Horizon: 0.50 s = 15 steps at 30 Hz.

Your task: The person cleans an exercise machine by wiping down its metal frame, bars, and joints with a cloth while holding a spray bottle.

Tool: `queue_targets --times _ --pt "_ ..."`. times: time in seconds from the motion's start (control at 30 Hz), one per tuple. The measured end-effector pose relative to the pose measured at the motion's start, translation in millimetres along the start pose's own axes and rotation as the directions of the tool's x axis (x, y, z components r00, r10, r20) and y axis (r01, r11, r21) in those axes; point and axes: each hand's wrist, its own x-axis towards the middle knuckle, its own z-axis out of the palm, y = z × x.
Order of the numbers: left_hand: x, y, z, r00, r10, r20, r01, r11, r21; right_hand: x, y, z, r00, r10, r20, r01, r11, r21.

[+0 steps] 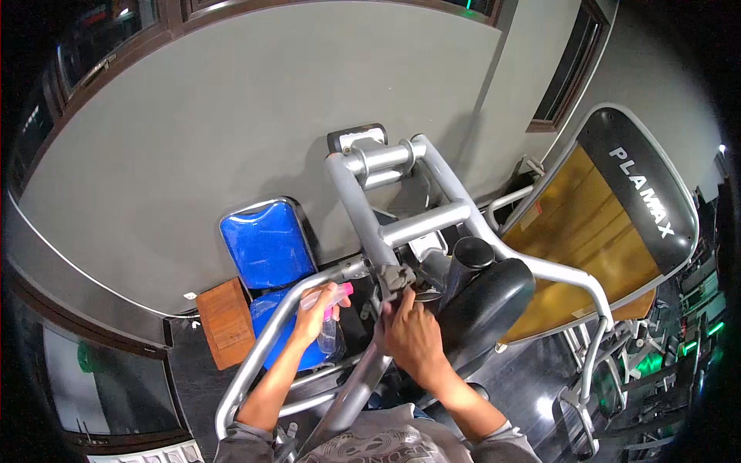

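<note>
My left hand (315, 315) is wrapped round a clear spray bottle (327, 336) with a pink spray head, held beside the machine's left side. My right hand (414, 339) is closed, with its fingers pressing a crumpled grey cloth (395, 278) against the silver metal frame (369, 224) of a gym machine. Part of the cloth is hidden behind the fingers. Just right of that hand is a black padded cushion (492, 309), and a black cylindrical pad (472, 253) stands above it.
A blue chair (266, 243) and a brown wooden box (226, 324) stand by the grey wall at left. Curved silver handlebars (258, 351) reach out on both sides. To the right is a yellow panel (575, 231) marked PLAMAX, with more gym equipment beyond.
</note>
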Motion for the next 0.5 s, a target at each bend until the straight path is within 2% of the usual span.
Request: queue_targets --times 0.03,0.1,0.13,0.27,0.4,0.47,0.5 --pt "-1 -2 -1 1.0 0.003 0.001 -0.003 1.0 -0.002 -9 -4 -2 1.0 0.0 -0.001 0.0 1.0 -0.002" --pt "-2 -4 -3 1.0 0.007 0.003 -0.006 1.0 -0.01 -31 -6 0 0.968 -0.171 -0.182 0.155 0.983 -0.098" --pt "-3 -5 -4 1.0 -0.001 0.005 0.001 1.0 -0.013 -36 -11 -5 0.994 -0.09 -0.066 0.088 0.996 -0.027" --pt "-7 -6 -2 1.0 -0.014 -0.014 0.013 0.999 -0.04 -53 6 6 0.993 -0.118 -0.011 0.118 0.993 0.026" --pt "-8 -14 -4 1.0 0.009 -0.024 -0.01 0.999 -0.053 -58 14 11 0.982 -0.178 -0.055 0.181 0.982 0.058" --pt "-8 -21 -8 0.999 0.046 0.01 -0.045 0.998 -0.042 -46 9 8 0.998 -0.016 -0.068 0.039 0.929 0.367" --pt "-9 -23 -8 0.999 0.046 0.009 -0.046 0.998 -0.046 -39 7 7 0.998 -0.017 -0.067 0.04 0.931 0.363"
